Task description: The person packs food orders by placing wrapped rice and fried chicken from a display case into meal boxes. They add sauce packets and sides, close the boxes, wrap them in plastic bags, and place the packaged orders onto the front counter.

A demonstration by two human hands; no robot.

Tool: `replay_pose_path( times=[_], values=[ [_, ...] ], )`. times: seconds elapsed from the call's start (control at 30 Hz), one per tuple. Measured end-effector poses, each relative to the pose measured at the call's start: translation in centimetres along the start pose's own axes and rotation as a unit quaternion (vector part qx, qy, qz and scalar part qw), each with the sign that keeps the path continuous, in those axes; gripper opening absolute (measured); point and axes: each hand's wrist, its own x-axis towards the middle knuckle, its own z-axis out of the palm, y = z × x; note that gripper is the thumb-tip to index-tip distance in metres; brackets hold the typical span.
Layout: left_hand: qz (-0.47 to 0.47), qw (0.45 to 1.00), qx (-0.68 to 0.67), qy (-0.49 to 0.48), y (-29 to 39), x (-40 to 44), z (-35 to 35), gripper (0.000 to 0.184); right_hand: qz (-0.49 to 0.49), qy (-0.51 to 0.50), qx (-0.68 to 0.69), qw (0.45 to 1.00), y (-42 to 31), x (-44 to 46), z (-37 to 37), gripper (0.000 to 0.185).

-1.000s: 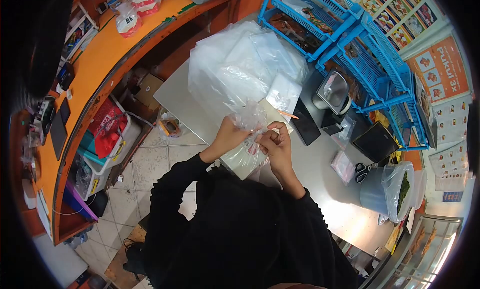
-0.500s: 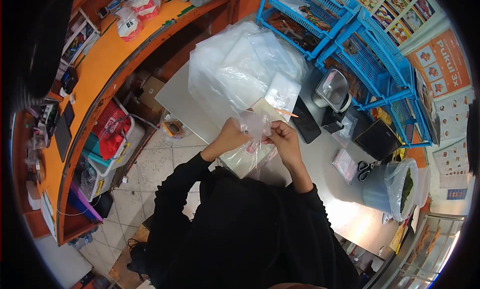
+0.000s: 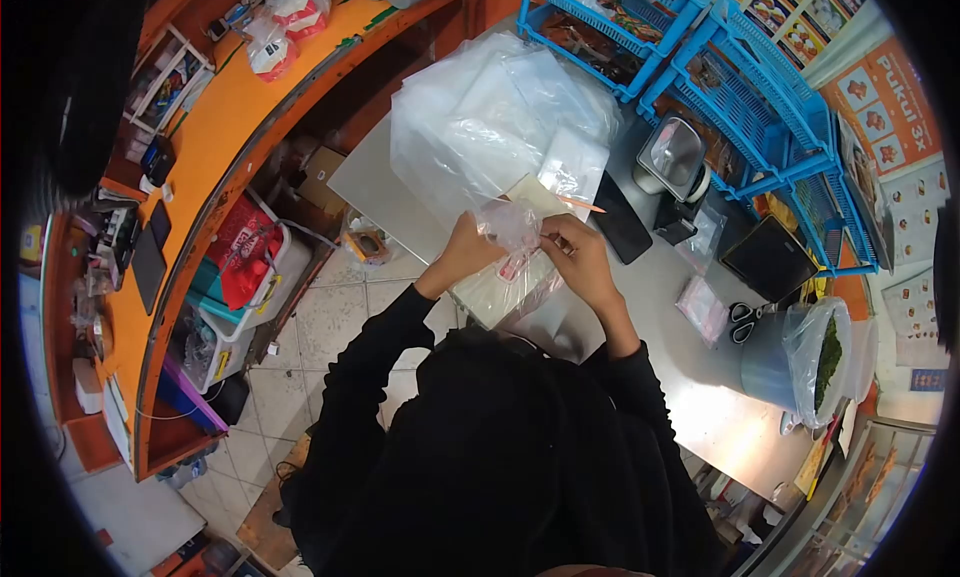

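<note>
A clear plastic bag (image 3: pixel 513 225) is bunched up between my two hands, with a small red print (image 3: pixel 512 268) showing lower on it. My left hand (image 3: pixel 470 252) has its fingers closed around the left side of the bag. At the right edge, my right hand (image 3: pixel 580 262) pinches the plastic between thumb and fingers. Under the bag lies a pale, paper-like pad (image 3: pixel 532 189). An orange pencil-like stick (image 3: pixel 582 204) rests just beyond my right hand, beside a stack of small clear bags (image 3: pixel 574 163).
Large clear plastic sheets (image 3: pixel 480 117) cover the table's far side. A black phone (image 3: pixel 622 222), a metal container (image 3: pixel 672 157), scissors (image 3: pixel 742 322) and a lined bucket (image 3: pixel 785 362) stand to the right. Blue racks (image 3: pixel 740 127) line the back. An orange counter (image 3: pixel 215 142) curves along the left.
The view has shifted slightly, so the surroundings sit a little differently in frame. Both hands stay on the bag, with the right hand's fingers slightly repositioned at its edge.
</note>
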Motion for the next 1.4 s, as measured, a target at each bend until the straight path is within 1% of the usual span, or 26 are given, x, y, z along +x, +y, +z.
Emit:
replay_pose_path(
  times=[0.03, 0.1, 0.13, 0.2, 0.23, 0.3, 0.33, 0.4, 0.43, 0.5, 0.57, 0.63, 0.73, 0.8, 0.83, 0.93, 1.03, 1.13, 1.23, 1.33, 1.4],
  values=[
    [0.036, 0.999, 0.002, 0.015, -0.4, 0.1, 0.0, 0.038, -0.003, -0.019, -0.004, 1.000, 0.3, 0.0, 0.0, 0.017],
    [0.108, 0.993, 0.007, 0.046, -2.0, 0.5, 0.5, 0.036, -0.026, -0.007, -0.012, 1.000, 0.6, -0.1, 0.3, 0.016],
    [0.095, 0.994, 0.035, 0.040, -2.5, 0.6, 0.6, 0.037, -0.037, -0.001, -0.017, 0.999, 0.7, -0.1, 0.4, 0.015],
    [0.066, 0.993, 0.092, 0.026, -2.3, 0.7, 0.6, 0.037, -0.099, 0.071, -0.055, 0.991, 1.6, 0.2, 1.0, 0.012],
    [0.058, 0.995, 0.076, 0.027, -1.8, 0.5, 0.6, 0.037, -0.129, 0.106, -0.074, 0.983, 1.9, 0.3, 1.3, 0.010],
    [0.039, 0.998, 0.044, 0.030, -0.5, 0.0, 0.6, 0.036, -0.123, 0.182, -0.119, 0.968, 2.4, 0.2, 1.5, 0.008],
    [0.068, 0.996, 0.046, 0.042, -0.8, -0.2, 0.5, 0.037, -0.121, 0.219, -0.140, 0.958, 2.6, 0.1, 1.5, 0.008],
    [0.127, 0.988, 0.049, 0.066, -1.5, -0.3, 0.1, 0.037, -0.025, 0.317, -0.067, 0.946, 2.9, -1.0, 1.2, 0.009],
    [0.051, 0.995, 0.028, 0.077, -1.5, -0.3, -0.1, 0.036, 0.024, 0.363, -0.030, 0.931, 3.1, -2.0, 1.0, 0.009],
    [-0.104, 0.990, -0.017, 0.094, -1.5, -0.2, -0.8, 0.032, 0.133, 0.305, 0.070, 0.940, 7.0, -6.6, 2.6, 0.018],
    [-0.126, 0.981, -0.113, 0.094, -0.8, 0.4, -1.9, 0.028, 0.179, 0.180, 0.048, 0.966, 7.8, -10.3, 5.9, 0.037],
    [-0.135, 0.966, -0.197, 0.101, -1.4, 1.2, -3.4, 0.024, 0.179, 0.121, -0.070, 0.974, 9.1, -12.2, 9.6, 0.052],
    [-0.129, 0.940, -0.294, 0.114, -5.0, 2.2, -5.9, 0.021, 0.168, 0.093, -0.221, 0.956, 3.8, -9.7, 10.8, 0.062],
    [-0.123, 0.924, -0.347, 0.107, -5.5, 2.6, -7.0, 0.020, 0.203, 0.061, -0.188, 0.959, 4.3, -9.1, 11.3, 0.064],
    [-0.123, 0.923, -0.347, 0.109, -5.3, 2.7, -7.0, 0.019, 0.217, 0.043, -0.172, 0.960, 4.5, -8.7, 11.3, 0.066],
    [-0.124, 0.923, -0.349, 0.109, -4.7, 2.6, -6.7, 0.016, 0.156, 0.093, -0.183, 0.966, 4.8, -9.1, 11.0, 0.063],
    [-0.126, 0.924, -0.350, 0.089, -4.4, 2.6, -6.0, 0.015, 0.134, 0.109, -0.266, 0.948, 6.2, -9.7, 10.2, 0.055],
    [-0.130, 0.929, -0.339, 0.067, -4.0, 2.6, -5.4, 0.015, 0.177, 0.089, -0.219, 0.956, 7.6, -10.5, 7.9, 0.047],
    [-0.124, 0.933, -0.338, 0.013, -3.8, 2.9, -4.8, 0.014, 0.136, 0.066, -0.211, 0.966, 8.1, -11.3, 6.1, 0.036],
    [-0.113, 0.930, -0.346, -0.047, -4.7, 3.6, -4.2, 0.013, 0.138, 0.101, -0.129, 0.977, 9.8, -12.3, 5.0, 0.029],
    [-0.103, 0.921, -0.364, -0.093, -4.8, 4.1, -3.5, 0.012, 0.189, 0.098, -0.100, 0.972, 9.8, -13.2, 2.9, 0.026]
  ],
)
